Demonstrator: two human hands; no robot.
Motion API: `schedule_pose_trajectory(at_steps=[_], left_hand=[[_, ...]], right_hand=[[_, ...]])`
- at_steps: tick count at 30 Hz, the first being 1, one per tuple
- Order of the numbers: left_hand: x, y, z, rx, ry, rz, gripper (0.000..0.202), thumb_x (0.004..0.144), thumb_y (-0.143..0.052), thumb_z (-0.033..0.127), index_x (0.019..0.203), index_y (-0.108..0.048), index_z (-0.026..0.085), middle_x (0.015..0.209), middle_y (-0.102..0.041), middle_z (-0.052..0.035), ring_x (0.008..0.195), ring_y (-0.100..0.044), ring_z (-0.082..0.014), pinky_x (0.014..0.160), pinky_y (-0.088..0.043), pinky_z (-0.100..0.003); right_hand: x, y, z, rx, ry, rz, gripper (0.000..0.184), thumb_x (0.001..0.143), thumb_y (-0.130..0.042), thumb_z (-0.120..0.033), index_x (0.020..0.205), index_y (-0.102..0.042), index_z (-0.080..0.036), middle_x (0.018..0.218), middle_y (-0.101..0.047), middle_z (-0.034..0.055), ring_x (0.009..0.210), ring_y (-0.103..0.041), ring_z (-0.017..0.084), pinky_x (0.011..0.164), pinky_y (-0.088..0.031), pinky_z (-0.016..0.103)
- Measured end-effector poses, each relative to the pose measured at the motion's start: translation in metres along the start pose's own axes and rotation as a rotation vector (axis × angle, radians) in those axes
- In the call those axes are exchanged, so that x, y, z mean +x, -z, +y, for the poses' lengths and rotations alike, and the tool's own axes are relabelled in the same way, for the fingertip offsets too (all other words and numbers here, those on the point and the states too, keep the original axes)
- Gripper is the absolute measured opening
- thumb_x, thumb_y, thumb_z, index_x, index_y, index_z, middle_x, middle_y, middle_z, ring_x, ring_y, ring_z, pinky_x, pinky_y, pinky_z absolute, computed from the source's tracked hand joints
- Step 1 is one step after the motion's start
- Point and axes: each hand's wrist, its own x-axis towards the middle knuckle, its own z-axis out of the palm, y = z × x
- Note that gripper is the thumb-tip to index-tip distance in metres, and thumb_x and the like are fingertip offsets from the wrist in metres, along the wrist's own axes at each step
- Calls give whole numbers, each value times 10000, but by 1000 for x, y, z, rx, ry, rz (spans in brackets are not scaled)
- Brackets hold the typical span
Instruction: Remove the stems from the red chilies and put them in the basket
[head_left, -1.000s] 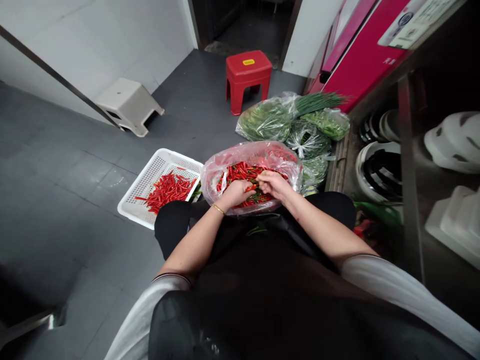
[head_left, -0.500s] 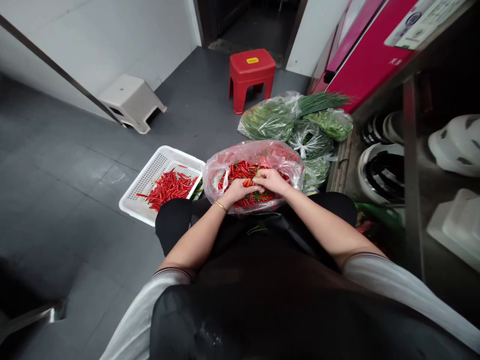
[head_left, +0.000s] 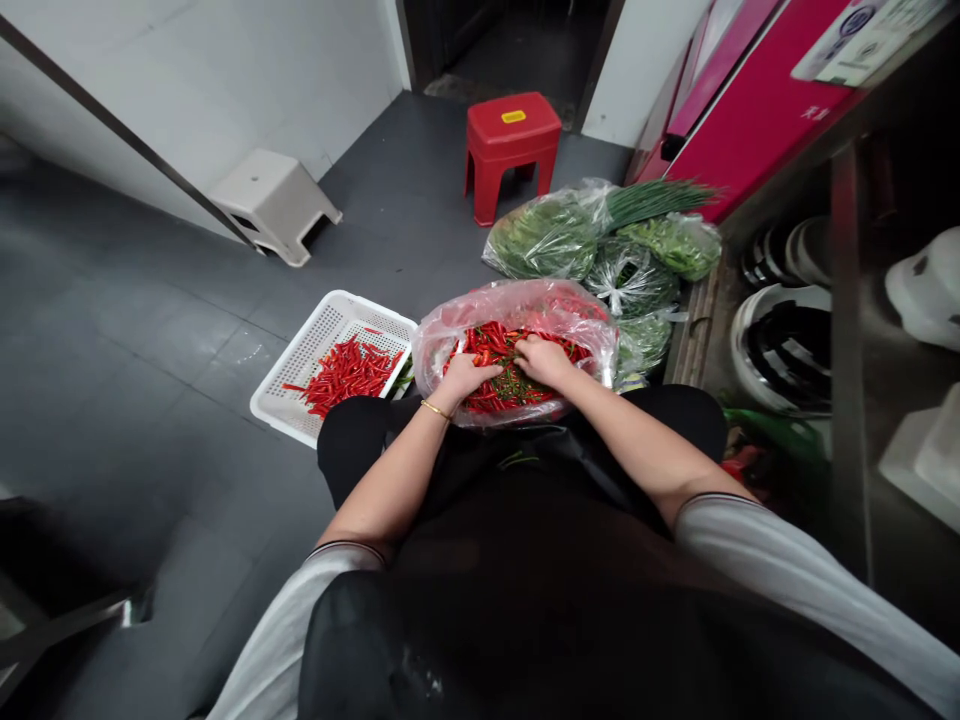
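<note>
A clear plastic bag [head_left: 435, 335] full of red chili peppers [head_left: 536, 393], many with green stems, rests by my lap. My left hand [head_left: 466, 378], with a gold bracelet at the wrist, is over the bag's left side, its fingers closed around red chilies [head_left: 484, 356]. To its right, my right hand [head_left: 545, 360] dips among the peppers with its fingers drawn together; whatever they pinch is hidden. By my left knee stands a white perforated basket [head_left: 289, 378] holding a heap of loose red chilies [head_left: 349, 375].
Bags of leafy greens [head_left: 544, 240] and a bunch of thin green stalks [head_left: 660, 202] lie beyond the bag. A red stool [head_left: 513, 135] and a grey-white stool [head_left: 270, 200] stand farther off. Metal shelving with white tubs [head_left: 776, 350] lines the right side.
My hands, which were together above the peppers, have moved apart. The right one is now down among the chilies. The whole view has shifted slightly.
</note>
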Motion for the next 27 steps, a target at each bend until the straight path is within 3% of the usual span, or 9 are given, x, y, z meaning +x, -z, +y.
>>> schedule_pose_trajectory(at_steps=[3, 6, 10, 14, 17, 20, 23, 25, 27], left_hand=[[0, -5, 2, -108, -56, 12, 251, 627, -774, 325, 653, -626, 124, 612, -609, 1, 571, -517, -105, 572, -425, -242], [0, -14, 2, -147, -107, -100, 310, 623, -785, 374, 644, -602, 124, 552, -549, 23, 506, -438, -73, 518, -366, -222], [-3, -24, -1, -59, -8, -200, 324, 660, -753, 405, 627, -584, 131, 450, -418, 58, 421, -308, -54, 449, -257, -225], [-11, -20, 3, 150, -239, -176, 346, 667, -721, 349, 519, -482, 147, 471, -382, 65, 488, -316, -56, 488, -259, -215], [-20, -11, 9, 191, -292, -391, 351, 654, -720, 367, 519, -482, 147, 484, -388, 66, 500, -325, -56, 497, -274, -212], [-24, -2, 12, 53, -221, -607, 331, 623, -758, 373, 576, -532, 136, 512, -447, 55, 488, -367, -53, 493, -303, -209], [-21, 3, 9, -163, -97, -513, 310, 609, -767, 367, 633, -578, 123, 524, -518, 30, 453, -417, -54, 469, -323, -205], [-17, 3, 5, -288, -17, -416, 302, 593, -766, 357, 648, -595, 115, 536, -566, 2, 447, -474, -71, 457, -350, -206], [-16, 3, 3, -329, 26, -416, 285, 590, -754, 333, 694, -628, 100, 528, -593, -21, 428, -504, -89, 427, -351, -205]], right_hand=[[-2, 10, 5, 520, -128, -17, 123, 871, -546, -224, 841, -636, -145, 767, -689, 73, 668, -657, 161, 649, -521, 268], [-10, 11, -3, 988, -191, -24, 126, 853, -571, -251, 792, -620, -152, 577, -636, 3, 498, -605, 124, 535, -515, 245], [-16, 3, -15, 1059, -123, 102, 111, 793, -651, -285, 819, -651, -177, 507, -604, -42, 461, -580, 106, 507, -500, 218], [-24, -2, -11, 1226, -182, -102, 262, 745, -700, -418, 763, -584, -184, 490, -596, -33, 424, -576, 125, 439, -491, 239], [-38, -2, -4, 1329, -73, -271, 425, 661, -750, -522, 643, -469, -203, 407, -489, -69, 354, -502, 106, 378, -428, 218], [-44, 1, -1, 1443, 30, -302, 481, 678, -702, -611, 661, -426, -217, 391, -375, -114, 332, -434, 91, 377, -401, 215], [-25, 5, -4, 1186, -8, -263, 454, 778, -586, -639, 720, -500, -198, 482, -509, -46, 449, -552, 131, 473, -466, 249], [0, 8, -8, 785, -86, -98, 415, 866, -514, -575, 788, -572, -171, 670, -653, 52, 654, -653, 175, 625, -512, 282], [26, 8, -16, 388, -134, 79, 377, 901, -504, -507, 941, -613, -148, 920, -705, 134, 877, -672, 225, 776, -507, 321]])
